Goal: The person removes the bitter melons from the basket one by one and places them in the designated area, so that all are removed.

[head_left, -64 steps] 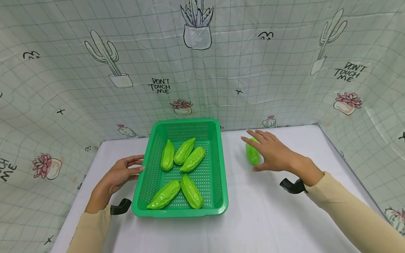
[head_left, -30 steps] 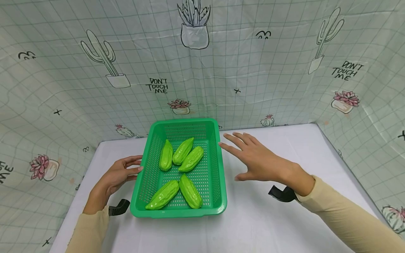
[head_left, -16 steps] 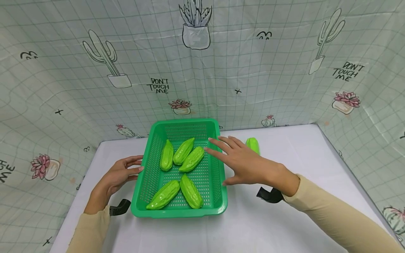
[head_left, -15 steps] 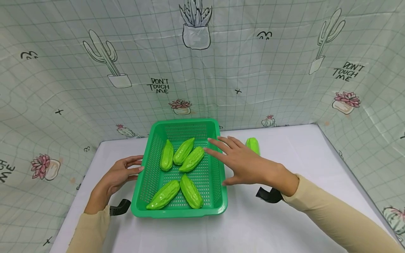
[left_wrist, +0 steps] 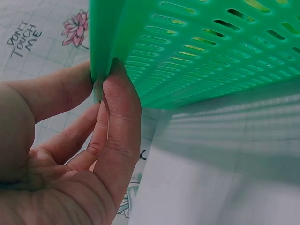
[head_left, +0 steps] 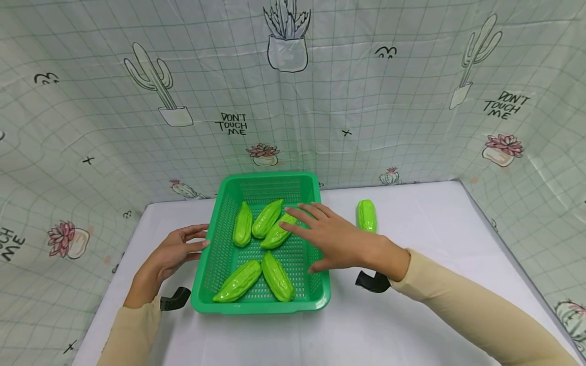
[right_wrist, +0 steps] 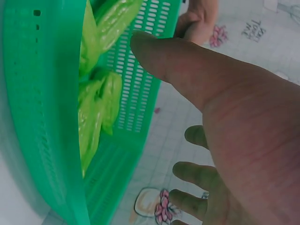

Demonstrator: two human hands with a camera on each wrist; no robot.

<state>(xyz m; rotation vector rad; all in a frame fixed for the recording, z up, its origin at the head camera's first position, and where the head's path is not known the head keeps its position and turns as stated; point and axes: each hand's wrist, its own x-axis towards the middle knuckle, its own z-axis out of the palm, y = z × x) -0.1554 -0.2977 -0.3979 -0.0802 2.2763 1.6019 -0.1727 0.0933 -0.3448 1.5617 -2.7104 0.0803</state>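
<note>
A green plastic basket (head_left: 261,308) with slotted walls stands on the table, holding several glossy light-green bitter gourds (head_left: 242,224). My left hand (head_left: 171,254) pinches its left rim between thumb and fingers, plain in the left wrist view, where the basket wall (left_wrist: 140,51) rises beside the fingers. Over the basket's right side hovers my right hand (head_left: 336,239), fingers spread, holding nothing. From the right wrist its thumb (right_wrist: 154,51) shows above the basket's interior. Another bitter gourd (head_left: 367,215) lies on the table right of the basket, behind the right hand; the right forearm passes in front of it.
The white tabletop (head_left: 439,229) extends on both sides of the basket. A grid-patterned cloth (head_left: 316,107) with cactus drawings hangs close behind the basket and along both sides. Black wrist mounts (head_left: 373,281) stick out under the sleeves.
My right hand has moved left, from over the bitter gourd on the table to over the basket's right side, leaving that gourd in view. My left hand has stayed at the rim.
</note>
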